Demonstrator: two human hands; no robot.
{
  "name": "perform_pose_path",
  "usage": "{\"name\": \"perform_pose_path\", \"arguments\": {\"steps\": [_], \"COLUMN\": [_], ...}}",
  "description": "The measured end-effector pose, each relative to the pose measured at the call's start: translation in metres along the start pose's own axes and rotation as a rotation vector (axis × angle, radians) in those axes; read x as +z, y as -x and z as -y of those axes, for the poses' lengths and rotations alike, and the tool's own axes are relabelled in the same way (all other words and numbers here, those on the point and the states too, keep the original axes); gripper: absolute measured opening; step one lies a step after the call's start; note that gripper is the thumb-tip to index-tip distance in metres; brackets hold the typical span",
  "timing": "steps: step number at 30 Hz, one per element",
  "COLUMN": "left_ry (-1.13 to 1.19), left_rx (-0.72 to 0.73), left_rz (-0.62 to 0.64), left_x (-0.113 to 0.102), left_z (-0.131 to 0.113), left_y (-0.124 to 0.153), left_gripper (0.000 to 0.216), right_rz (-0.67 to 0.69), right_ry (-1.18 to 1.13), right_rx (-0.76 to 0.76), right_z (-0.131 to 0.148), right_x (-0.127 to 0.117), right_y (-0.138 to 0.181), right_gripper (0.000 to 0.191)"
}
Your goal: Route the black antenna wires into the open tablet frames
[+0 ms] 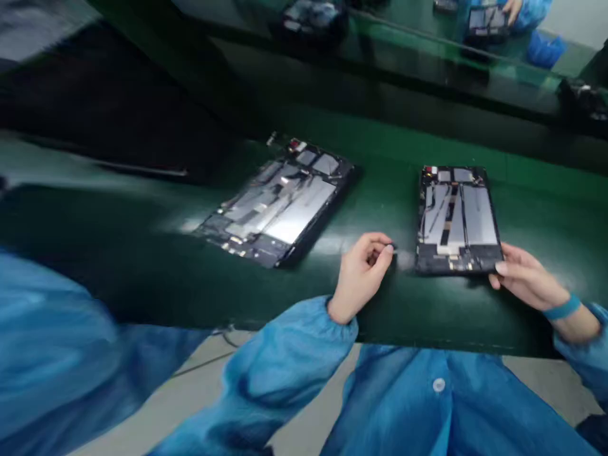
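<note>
An opened tablet, its silver battery cells and dark ribbon cable bare, lies on the green bench at the right. Its lower right corner is held by my right hand, thumb on top and fingers at the edge and underneath. My left hand is closed in a pinch, just left of this tablet and apart from it. A small dark piece shows at its fingertips, too little of it to name. Further left, a second opened tablet lies at a slant, untouched by either hand.
A raised shelf runs along the back, with another device on it. Beyond, a co-worker's hand holds a similar device near a blue bag. A person's blue sleeve is close at the left.
</note>
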State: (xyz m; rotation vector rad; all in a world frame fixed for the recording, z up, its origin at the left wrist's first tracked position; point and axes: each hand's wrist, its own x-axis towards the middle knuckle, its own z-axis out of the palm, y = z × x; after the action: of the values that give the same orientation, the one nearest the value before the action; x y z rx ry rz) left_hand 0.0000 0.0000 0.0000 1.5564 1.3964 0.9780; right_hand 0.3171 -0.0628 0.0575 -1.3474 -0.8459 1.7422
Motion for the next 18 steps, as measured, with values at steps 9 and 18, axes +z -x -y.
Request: {"name": "perform_pose_path", "arguments": {"steps": [9, 18], "left_ry": [-0.677, -1.208], "left_rx": [0.265, 0.275], "left_rz": [0.497, 0.648], "left_x": [0.046, 0.08], "left_z": [-0.076, -0.124], "left_y": [-0.021, -0.04], "left_gripper": [0.029, 0.032], "right_rz": [-0.219, -0.702], "right_ry": [0.805, 1.419], "right_rx": [0.028, -0.301], "right_z": [-0.009, 0.025], "right_x": [-0.036, 0.001], "right_y": [0.076, -0.078], "right_gripper": [0.055, 0.046]}}
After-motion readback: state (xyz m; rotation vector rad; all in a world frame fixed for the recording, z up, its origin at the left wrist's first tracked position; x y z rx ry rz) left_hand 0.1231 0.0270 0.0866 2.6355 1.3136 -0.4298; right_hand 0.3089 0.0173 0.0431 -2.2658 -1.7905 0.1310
